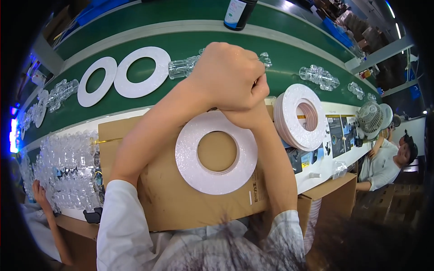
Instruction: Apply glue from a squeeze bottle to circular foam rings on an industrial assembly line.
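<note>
My forearms meet above the far edge of a cardboard box. My left hand (233, 74) is closed in a fist, knuckles up, and covers most of my right hand (244, 117). What the left fist holds, if anything, is hidden; the right fingers cannot be seen. Just below the hands, a stack of glittery white rings (190, 156) lies flat on the cardboard box (181, 212). To the right of my right wrist leans a thicker stack of white rings (289, 122). Behind my left hand, a clear plastic part (181, 67) shows on the green conveyor belt (285, 67).
Two flat white rings (118, 67) and more clear plastic parts (318, 77) lie along the belt. Clear parts (72, 169) are piled at left, near a co-worker's hand (40, 194). A black bottle (238, 16) stands behind. A fan (370, 118) and another person (384, 160) are at right.
</note>
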The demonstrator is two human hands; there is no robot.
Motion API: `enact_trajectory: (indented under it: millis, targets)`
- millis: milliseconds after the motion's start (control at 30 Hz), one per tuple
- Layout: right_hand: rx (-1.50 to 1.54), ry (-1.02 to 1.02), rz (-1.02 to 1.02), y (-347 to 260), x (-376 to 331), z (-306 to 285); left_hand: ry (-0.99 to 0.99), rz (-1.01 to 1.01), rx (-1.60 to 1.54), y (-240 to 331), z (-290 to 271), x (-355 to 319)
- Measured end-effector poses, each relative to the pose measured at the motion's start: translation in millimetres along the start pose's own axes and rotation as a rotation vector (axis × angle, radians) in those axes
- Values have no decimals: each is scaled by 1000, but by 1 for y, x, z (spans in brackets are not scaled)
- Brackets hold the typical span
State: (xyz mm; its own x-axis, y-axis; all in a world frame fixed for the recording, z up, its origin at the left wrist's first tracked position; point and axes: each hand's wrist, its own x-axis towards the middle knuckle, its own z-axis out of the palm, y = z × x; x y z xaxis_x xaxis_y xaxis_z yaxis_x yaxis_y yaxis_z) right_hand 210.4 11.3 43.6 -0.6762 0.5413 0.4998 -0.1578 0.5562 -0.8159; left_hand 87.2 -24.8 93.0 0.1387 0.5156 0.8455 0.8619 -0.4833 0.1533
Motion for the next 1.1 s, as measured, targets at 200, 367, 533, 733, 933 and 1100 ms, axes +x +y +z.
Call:
enact_trajectory:
  millis: [200, 367, 533, 733, 933, 1100]
  targets:
    - [30, 16, 2, -1, 0, 0, -23, 27, -7, -3, 4, -3]
    - [42, -16, 22, 5, 1, -3, -11, 26, -49, -2, 4, -2]
    - [49, -26, 29, 10, 1, -5, -30, 36, -35, -2, 6, -2]
    - [25, -29, 40, 8, 2, -4, -33, 32, -47, -3, 6, -3]
    - [28, -20, 28, 7, 1, -4, -18, 36, -57, -2, 6, -2]
    - [8, -35, 36, 7, 2, -6, -23, 50, -60, -2, 5, -1]
